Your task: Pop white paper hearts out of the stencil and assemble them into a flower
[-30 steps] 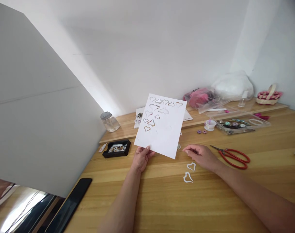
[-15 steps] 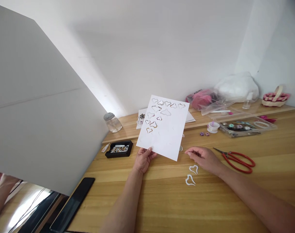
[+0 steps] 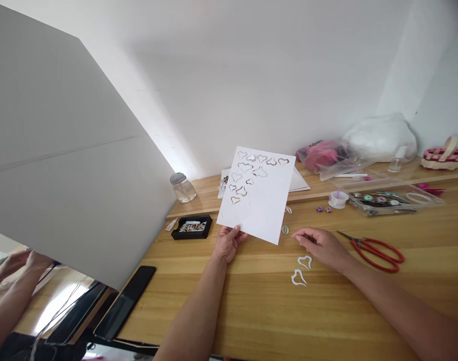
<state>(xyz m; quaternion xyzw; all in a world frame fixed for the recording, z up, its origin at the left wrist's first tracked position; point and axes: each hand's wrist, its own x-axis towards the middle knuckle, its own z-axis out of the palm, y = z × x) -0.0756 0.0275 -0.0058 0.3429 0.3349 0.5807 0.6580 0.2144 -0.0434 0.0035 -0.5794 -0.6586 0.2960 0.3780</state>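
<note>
My left hand [image 3: 230,244] grips the lower edge of a white sheet of paper [image 3: 264,210], thumb in front, fingers behind. The sheet is held tilted above the table, with several heart-shaped openings in its upper and left parts. My right hand [image 3: 322,246] hovers over or rests on the table to the right of the sheet, fingers curled together, nothing visible in them. Just below it lie two white paper heart outlines, an upper heart [image 3: 310,261] and a lower heart [image 3: 293,278]. Scissors with red handles [image 3: 375,249] lie right of that hand.
A black tray of beads [image 3: 193,228], a lidded jar [image 3: 183,189] and a black phone-like slab [image 3: 129,298] are at left. At right stand a clear compartment box [image 3: 398,203], a white spool [image 3: 338,200] and a small basket [image 3: 443,158]. A co-worker's arms [image 3: 16,281] show beyond the grey partition [image 3: 55,165].
The view has shifted, so the table and its objects sit farther right in the picture. The sheet stays in my left hand, and my right hand keeps its curled pose.
</note>
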